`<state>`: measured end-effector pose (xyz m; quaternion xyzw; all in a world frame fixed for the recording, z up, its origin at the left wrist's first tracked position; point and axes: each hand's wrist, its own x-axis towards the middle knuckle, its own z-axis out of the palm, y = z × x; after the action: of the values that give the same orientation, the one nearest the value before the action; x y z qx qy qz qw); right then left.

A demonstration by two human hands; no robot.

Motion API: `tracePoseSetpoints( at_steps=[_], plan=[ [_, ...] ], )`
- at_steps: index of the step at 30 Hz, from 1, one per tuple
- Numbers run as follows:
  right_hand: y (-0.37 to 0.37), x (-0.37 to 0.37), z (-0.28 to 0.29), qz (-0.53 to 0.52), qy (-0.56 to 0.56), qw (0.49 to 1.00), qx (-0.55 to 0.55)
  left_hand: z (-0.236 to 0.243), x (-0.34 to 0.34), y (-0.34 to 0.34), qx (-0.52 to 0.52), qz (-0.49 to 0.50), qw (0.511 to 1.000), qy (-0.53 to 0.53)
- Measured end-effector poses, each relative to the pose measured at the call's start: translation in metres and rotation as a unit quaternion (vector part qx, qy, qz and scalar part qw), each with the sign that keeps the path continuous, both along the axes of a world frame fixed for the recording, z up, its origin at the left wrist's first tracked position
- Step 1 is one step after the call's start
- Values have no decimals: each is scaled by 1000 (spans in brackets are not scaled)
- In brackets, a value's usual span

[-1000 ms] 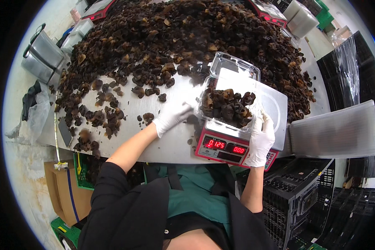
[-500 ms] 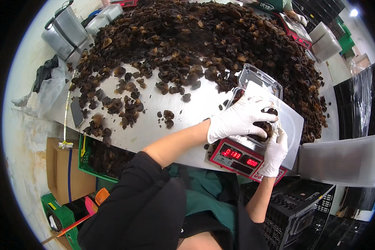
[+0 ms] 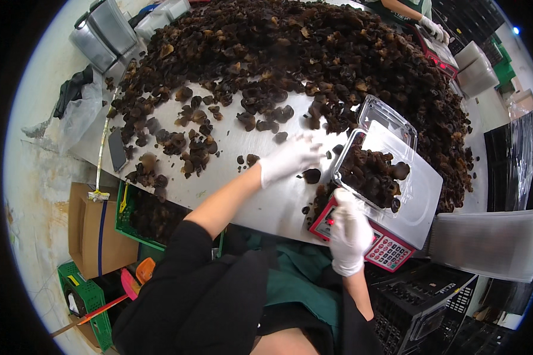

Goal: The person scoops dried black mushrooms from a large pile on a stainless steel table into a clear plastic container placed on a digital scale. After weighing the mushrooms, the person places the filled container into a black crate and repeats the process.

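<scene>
My left hand (image 3: 293, 158), in a white glove, is over the steel table with its fingers stretched out and apart, holding nothing. A few dark wood ear mushrooms (image 3: 311, 176) lie beside it. My right hand (image 3: 350, 236), also gloved, is over the front of a red scale (image 3: 391, 253) and covers most of its display. Its fingertips are at the near corner of a clear plastic box, blurred, so their grip cannot be made out. The box (image 3: 336, 171) rests on the scale's metal plate (image 3: 417, 204) with its lid (image 3: 391, 112) folded back. Wood ears fill it.
A big heap of wood ears (image 3: 266, 53) covers the far side of the steel table (image 3: 243, 204). Stacked clear boxes (image 3: 485, 242) stand at right, above black crates (image 3: 420, 284). A green crate (image 3: 124, 219) sits below the left edge. Another person's gloved hand (image 3: 435, 29) is at far right.
Both hands have come off the mushrooms in the box. My left hand moved left over the table and opened; my right moved left, over the display.
</scene>
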<state>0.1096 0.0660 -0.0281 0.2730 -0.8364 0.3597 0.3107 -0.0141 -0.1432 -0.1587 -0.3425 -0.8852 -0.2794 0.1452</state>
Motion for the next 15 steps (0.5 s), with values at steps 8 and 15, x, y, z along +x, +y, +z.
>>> tracePoseSetpoints(
  at_steps=[8,15],
  plan=[
    [-42,22,-61,64,-159,977,124,37,-13,-73,-37,326,944,37],
    [-58,5,-85,-67,-281,942,173,25,-14,-116,-110,345,932,-5]
  ],
)
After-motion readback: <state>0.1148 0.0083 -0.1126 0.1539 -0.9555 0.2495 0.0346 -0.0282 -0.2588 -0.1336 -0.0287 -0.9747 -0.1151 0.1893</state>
